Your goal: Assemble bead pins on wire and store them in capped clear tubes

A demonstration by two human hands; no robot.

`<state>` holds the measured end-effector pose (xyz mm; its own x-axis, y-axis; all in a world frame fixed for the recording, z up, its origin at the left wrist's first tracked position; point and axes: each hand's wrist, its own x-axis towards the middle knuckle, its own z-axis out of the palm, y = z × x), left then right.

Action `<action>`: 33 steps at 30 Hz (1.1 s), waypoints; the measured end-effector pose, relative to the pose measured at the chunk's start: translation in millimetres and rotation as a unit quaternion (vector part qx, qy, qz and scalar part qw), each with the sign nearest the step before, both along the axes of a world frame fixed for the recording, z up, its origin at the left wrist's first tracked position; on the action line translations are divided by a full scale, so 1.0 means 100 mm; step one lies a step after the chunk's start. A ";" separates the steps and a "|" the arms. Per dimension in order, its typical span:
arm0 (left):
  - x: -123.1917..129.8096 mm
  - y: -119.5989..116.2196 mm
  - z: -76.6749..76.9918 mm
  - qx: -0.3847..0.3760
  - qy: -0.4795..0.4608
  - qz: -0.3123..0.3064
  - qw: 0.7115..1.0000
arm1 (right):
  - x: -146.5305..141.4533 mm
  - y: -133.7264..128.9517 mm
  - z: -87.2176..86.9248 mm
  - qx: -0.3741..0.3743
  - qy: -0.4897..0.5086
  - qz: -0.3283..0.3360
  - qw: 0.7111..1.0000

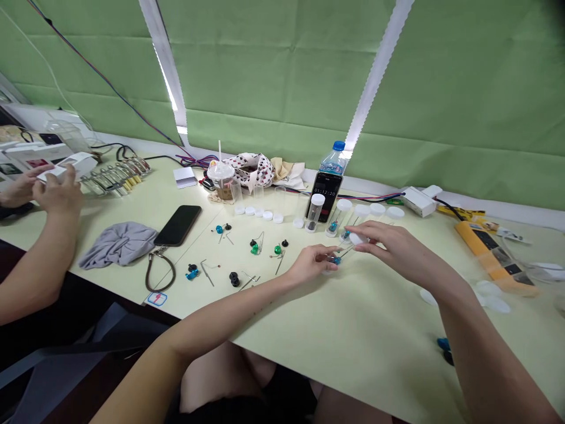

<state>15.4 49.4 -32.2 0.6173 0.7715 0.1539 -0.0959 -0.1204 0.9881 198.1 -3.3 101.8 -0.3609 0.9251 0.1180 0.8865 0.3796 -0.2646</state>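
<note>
My left hand [312,264] grips a small clear plastic tube [336,258] with a blue-green part inside it. My right hand [392,247] is just to the right, pinching a white tube cap [357,238] close to the tube's upper end. The cap and tube look very near each other, but I cannot tell if they touch. Behind my hands, several clear tubes [334,219] stand or lean, and one capped tube [315,213] holds a dark part. Small blue, green and black parts with wire leads [255,247] lie on the pale green table [375,330] to my left.
A co-worker's hands [57,188] hold a white box at the far left, beside a row of metal clips [115,179]. A black phone [178,225], grey cloth [117,244], timer phone [325,196], water bottle [334,159] and yellow multimeter [485,250] sit around the table.
</note>
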 end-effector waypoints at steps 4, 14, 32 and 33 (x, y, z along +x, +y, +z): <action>0.01 0.00 -0.02 -0.005 -0.007 -0.001 1.000 | -0.03 0.00 -0.02 -0.003 0.004 0.014 1.000; -0.03 -0.01 0.03 -0.007 -0.017 -0.018 1.000 | -0.11 -0.04 -0.11 0.021 -0.026 0.026 0.999; 0.11 -0.32 0.03 -0.064 -0.002 -0.151 0.986 | -0.35 -0.32 0.62 0.070 0.101 0.025 0.992; 0.11 -0.32 0.02 -0.064 0.000 -0.154 0.986 | -0.39 -0.29 0.63 0.070 0.088 0.031 0.993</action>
